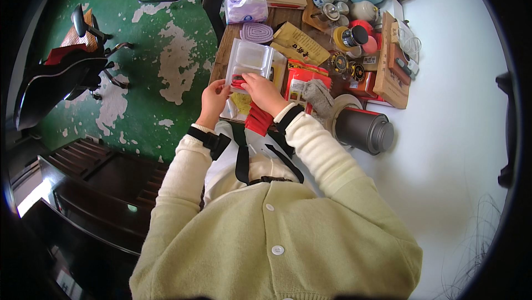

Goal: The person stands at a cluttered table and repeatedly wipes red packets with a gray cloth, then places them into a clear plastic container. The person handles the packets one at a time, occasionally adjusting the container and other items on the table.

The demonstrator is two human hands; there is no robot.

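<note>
A clear plastic box (pixel 249 55) with compartments lies at the table's near left edge. My left hand (pixel 213 103) is closed at its near left corner, thumb and fingers pinching the rim. My right hand (pixel 265 93) reaches over the box's near part, its fingers closed on a small red packet (pixel 237 80) inside it. Part of the packet is hidden under these fingers. Below my right hand a folded red cloth (pixel 258 120) hangs at the table edge. A yellow item (pixel 240 102) shows beneath the box, between my hands.
A red pouch (pixel 296 81), grey cloth (pixel 317 96) and dark grey canister (pixel 363 130) lie right of my hands. Beyond are a brown paper packet (pixel 302 43), a rolled purple mat (pixel 256 32), tissues (pixel 245 8) and several jars and cups. An office chair (pixel 72 73) stands left.
</note>
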